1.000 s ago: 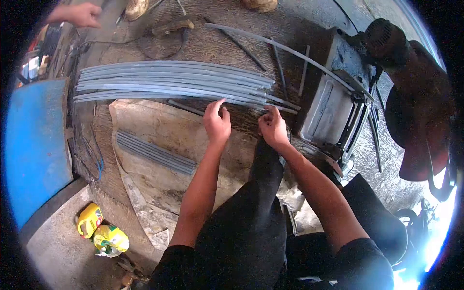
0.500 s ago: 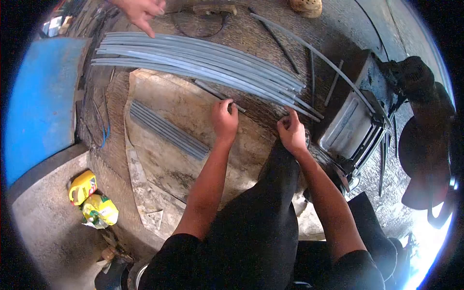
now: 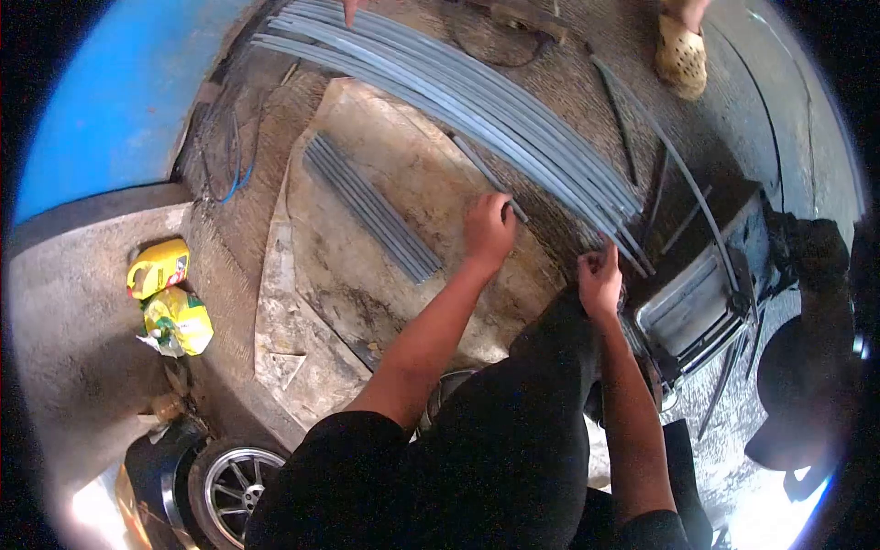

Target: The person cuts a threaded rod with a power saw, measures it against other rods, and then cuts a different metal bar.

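My left hand (image 3: pixel 490 238) is curled closed beside a short grey rod (image 3: pixel 475 160), its fingers close against the rod's near end. Whether it grips anything is hidden. My right hand (image 3: pixel 599 284) is closed in a pinch just below the near ends of a bundle of long grey rods (image 3: pixel 477 101). What lies between its fingertips is too small to make out. The long rods lie side by side across the floor. Several shorter grey rods (image 3: pixel 371 206) rest together on a stained sheet (image 3: pixel 357 119) left of my left hand.
Another person's finger (image 3: pixel 350 11) touches the far part of the bundle; a foot in a tan clog (image 3: pixel 681 60) stands beyond. At right is a metal machine (image 3: pixel 687 312) with a long rod leaning over it. Yellow container (image 3: pixel 160 268), yellow bag (image 3: pixel 179 321) and wheel (image 3: pixel 236 486) are left.
My view has swung, so the scene sits further right and the left part is lower. Both hands keep nearly the same places beside the rods. The other person's hand is now mostly out of view.
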The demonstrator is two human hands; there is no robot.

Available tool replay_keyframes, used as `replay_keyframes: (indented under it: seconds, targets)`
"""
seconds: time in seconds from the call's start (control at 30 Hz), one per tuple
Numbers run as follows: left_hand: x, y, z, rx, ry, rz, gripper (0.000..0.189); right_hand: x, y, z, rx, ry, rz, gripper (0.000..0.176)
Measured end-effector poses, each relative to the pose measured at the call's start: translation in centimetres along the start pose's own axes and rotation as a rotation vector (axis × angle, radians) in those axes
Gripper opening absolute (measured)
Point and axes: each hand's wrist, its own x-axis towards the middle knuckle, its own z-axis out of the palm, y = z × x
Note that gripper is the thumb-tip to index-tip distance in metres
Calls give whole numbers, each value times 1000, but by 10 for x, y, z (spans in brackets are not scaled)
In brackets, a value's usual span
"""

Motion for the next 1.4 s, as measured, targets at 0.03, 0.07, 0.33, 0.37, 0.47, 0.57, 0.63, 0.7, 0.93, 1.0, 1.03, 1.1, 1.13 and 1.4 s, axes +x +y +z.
replay_keyframes:
  seconds: [0.03, 0.07, 0.33, 0.37, 0.47, 0.57, 0.63, 0.7, 0.93, 1.0, 1.03, 1.1, 1.13, 1.4]
  targets:
    - [0, 3, -2, 7, 6, -10, 21, -1, -1, -1, -13, -9, -17, 57]
    - [0, 6, -3, 12, 11, -19, 21, -1, -1, -1, -13, -17, -27, 57]
    - [-3, 2, 4, 43, 44, -65, 21, 2, 8, 4, -20, 16, -39, 56]
    - [-2, -1, 5, 29, 30, -50, 21, 2, 9, 4, -14, 14, -38, 54]
    - [-3, -9, 13, -54, 60, -45, 21, 2, 7, 3, -7, 11, -31, 51]
    - [0, -3, 5, -14, 14, -21, 20, 0, 4, 2, -7, 12, -32, 52]
    - [0, 1, 3, -8, 56, -17, 19, 0, 3, 3, -9, 14, -41, 52]
    - [0, 3, 3, -5, 102, -7, 18, 0, 3, 4, -13, 22, -10, 52]
    - [-6, 6, -8, -70, 91, -43, 21, 5, 12, 6, -73, 21, -28, 57]
    - [-11, -2, -15, -153, 93, -83, 22, 1, 13, 5, -29, 14, -83, 58]
    - [-18, -11, -23, -97, 137, -75, 20, 2, 14, 5, -44, -13, -42, 57]
    - [-31, -29, -42, -20, 175, -159, 19, 5, 24, 8, -133, 26, -107, 55]
    - [-29, -41, -57, 10, 171, -243, 20, 4, 30, 10, -207, 69, -179, 54]
    - [-31, -96, -121, 442, 380, -523, 66, 3, 10, 8, -204, 4, -153, 44]
